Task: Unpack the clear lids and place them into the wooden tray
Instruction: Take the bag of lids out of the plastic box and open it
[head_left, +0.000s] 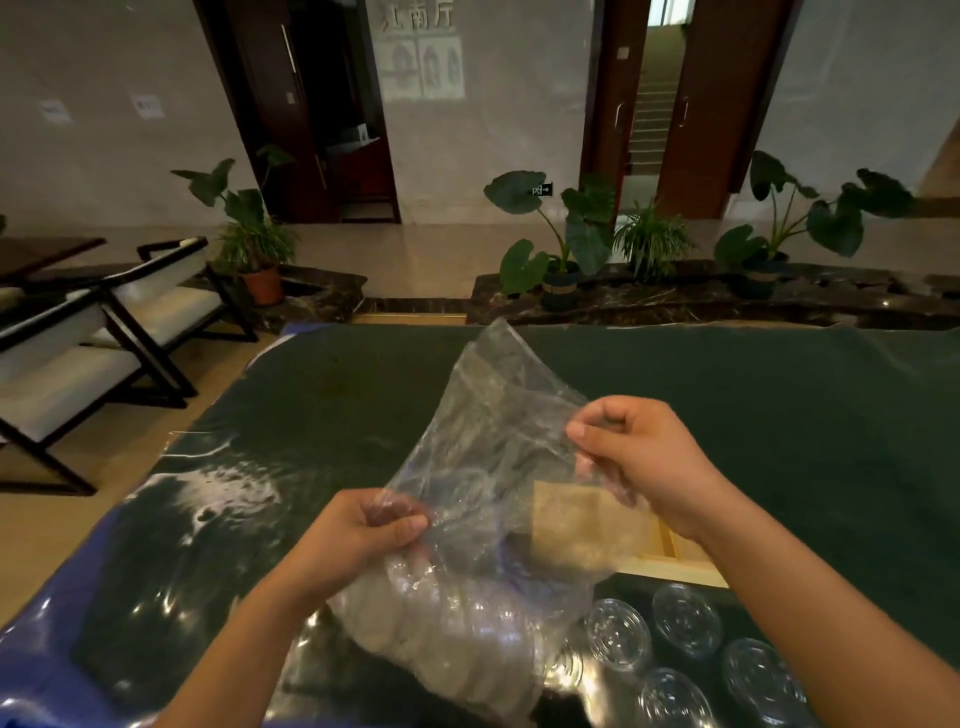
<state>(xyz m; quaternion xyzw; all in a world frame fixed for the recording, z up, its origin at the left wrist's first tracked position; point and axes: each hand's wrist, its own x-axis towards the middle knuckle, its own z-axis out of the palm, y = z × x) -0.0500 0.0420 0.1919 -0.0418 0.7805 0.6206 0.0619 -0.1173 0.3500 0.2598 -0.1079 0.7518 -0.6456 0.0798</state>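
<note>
The stack of clear round plastic lids (441, 634) sits low in the thin clear plastic bag (483, 457), below both my hands. My left hand (358, 535) pinches the bag's left edge. My right hand (644, 457) pinches its right edge. The pale wooden tray (675, 558) lies behind the bag, under my right wrist. Some loose clear lids (618, 634) lie on the dark green table cloth (779, 415), just in front of the tray.

Stack of clear lids (441, 644) inside crinkled plastic bag (493, 431) (loose lids (621, 634) near wooden tray (675, 569))
</note>
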